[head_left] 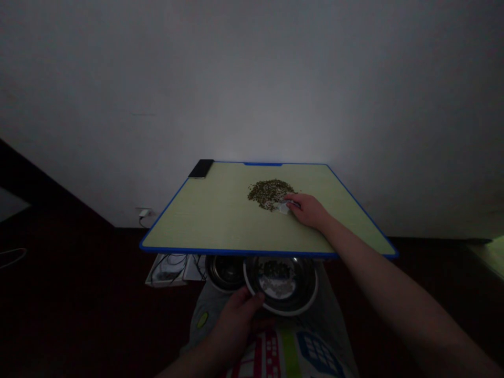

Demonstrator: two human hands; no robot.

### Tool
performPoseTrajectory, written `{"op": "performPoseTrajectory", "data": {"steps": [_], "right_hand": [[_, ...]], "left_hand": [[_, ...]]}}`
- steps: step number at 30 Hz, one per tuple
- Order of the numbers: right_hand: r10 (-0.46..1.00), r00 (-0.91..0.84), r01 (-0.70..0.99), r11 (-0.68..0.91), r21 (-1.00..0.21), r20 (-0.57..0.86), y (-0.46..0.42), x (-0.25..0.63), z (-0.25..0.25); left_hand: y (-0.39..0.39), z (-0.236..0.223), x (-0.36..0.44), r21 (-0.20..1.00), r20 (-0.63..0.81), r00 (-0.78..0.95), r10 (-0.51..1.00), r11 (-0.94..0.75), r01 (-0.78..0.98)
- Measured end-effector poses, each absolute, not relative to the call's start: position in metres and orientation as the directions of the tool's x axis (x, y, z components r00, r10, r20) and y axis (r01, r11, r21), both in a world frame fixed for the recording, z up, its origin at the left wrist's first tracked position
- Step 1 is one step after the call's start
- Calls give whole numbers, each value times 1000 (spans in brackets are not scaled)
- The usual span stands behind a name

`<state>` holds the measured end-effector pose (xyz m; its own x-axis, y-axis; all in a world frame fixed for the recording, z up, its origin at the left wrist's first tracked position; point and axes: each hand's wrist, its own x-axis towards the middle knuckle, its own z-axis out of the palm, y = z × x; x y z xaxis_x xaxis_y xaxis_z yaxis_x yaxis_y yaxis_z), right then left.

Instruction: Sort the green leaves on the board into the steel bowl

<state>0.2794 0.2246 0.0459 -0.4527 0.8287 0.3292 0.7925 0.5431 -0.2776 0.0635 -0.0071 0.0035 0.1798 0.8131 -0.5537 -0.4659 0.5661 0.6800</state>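
Observation:
My right hand [309,211] pinches a small, pale, flat piece [284,208] at the near right edge of a spread pile of small greenish-brown grains or beans [268,192]. Whitish bits show among them. The pile lies on a pale yellow-green tabletop [205,220] with a blue edge. Below the table's front edge, my left hand [236,317] grips the near left rim of a steel bowl [291,312] resting over my lap. Dark grains and whitish contents show inside that bowl. The exact kind of the pale piece is unclear in the dim light.
A second metal bowl [226,286] sits left of the first, partly under the table. A black phone [201,168] lies at the table's far left corner. A white box with cables [167,270] is below left, and a plugged charger [144,212] is on the wall.

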Motion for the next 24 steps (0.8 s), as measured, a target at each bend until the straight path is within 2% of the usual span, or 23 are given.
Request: {"op": "performPoseTrajectory", "data": {"steps": [13, 24], "right_hand": [[838, -430, 813, 521, -260, 337, 227, 279, 42], [810, -482, 767, 574, -286, 333, 225, 277, 44]], "left_hand": [[-6, 9, 65, 683, -556, 167, 814, 562, -468], [-6, 5, 64, 689, -554, 167, 815, 562, -457]]}}
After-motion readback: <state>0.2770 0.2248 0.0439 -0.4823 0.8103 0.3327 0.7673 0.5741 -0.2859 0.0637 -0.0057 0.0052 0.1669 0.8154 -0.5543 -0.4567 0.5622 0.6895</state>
